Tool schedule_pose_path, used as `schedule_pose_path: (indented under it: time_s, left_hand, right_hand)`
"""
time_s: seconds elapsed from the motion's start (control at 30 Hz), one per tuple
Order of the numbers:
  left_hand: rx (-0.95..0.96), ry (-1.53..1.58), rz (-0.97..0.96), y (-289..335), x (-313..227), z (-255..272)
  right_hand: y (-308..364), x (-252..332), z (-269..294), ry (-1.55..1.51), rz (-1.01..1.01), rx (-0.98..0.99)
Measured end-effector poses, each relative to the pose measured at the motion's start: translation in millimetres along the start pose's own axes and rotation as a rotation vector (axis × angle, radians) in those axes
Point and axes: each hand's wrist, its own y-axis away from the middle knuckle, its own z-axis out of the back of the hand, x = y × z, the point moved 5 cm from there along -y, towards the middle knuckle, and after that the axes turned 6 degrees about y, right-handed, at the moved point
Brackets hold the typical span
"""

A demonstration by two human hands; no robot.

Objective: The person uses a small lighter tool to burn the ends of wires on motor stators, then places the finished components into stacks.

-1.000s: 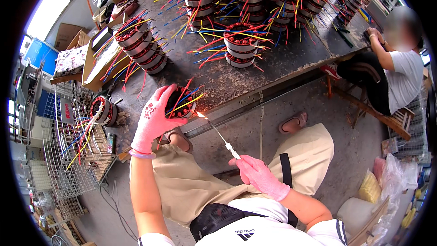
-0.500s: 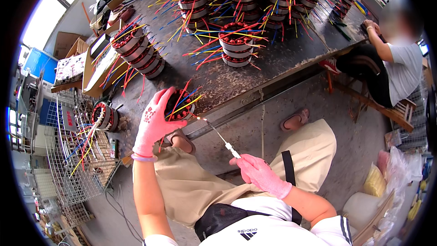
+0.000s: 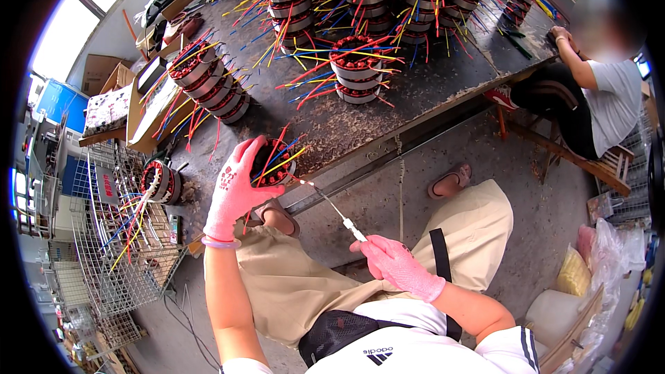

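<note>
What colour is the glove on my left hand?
The glove on your left hand is pink with dark red markings, best seen in the head view.

Left hand (image 3: pixel 239 183): pink-gloved, back turned upward, fingers stretched forward and thumb reaching out to the right in a wide, curved grasp.
Left forearm (image 3: pixel 233 298): bare, extending almost straight ahead.
Right hand (image 3: pixel 398 264): pink-gloved, fingers curled in a grip, knuckles pointed forward and to the left.
Right forearm (image 3: pixel 478 312): bare, angled inward before the torso, elbow bent.
</note>
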Motion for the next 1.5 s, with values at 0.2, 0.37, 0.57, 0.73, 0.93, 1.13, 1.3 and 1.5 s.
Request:
schedule_pose_path:
  time_s: [0.2,0.37,0.57,0.73,0.93,1.13,1.3,1.5]
  left_hand:
    - [0.004,0.001,0.005,0.4,0.7,-0.3]
    - [0.005,-0.007,0.004,0.5,2.7,-0.7]
    - [0.001,0.007,0.006,0.8,1.2,-0.5]
    - [0.000,0.007,0.003,0.7,1.5,-0.9]
    - [0.002,0.016,0.015,0.5,0.4,-0.3]
    - [0.031,0.017,0.046,-0.1,1.4,-1.5]
    - [0.021,0.012,0.039,0.3,-0.4,-1.5]
    - [0.003,0.004,0.008,1.3,0.2,-0.2]
  right_hand:
    - [-0.2,-1.1,0.6,-0.011,-0.019,-0.005]
    - [-0.9,-2.1,0.0,-0.018,0.006,0.005]
    - [-2.2,-4.8,0.7,-0.014,0.000,0.006]
    - [-1.0,-3.3,-0.1,-0.007,0.017,-0.001]
    - [-0.5,-2.1,0.4,-0.015,-0.003,-0.002]
    - [-0.9,-3.6,0.3,-0.016,0.017,0.014]
    - [-1.4,-4.6,-0.1,-0.028,0.013,0.006]
    - [-0.8,-4.5,-1.0,-0.067,-0.009,0.012]
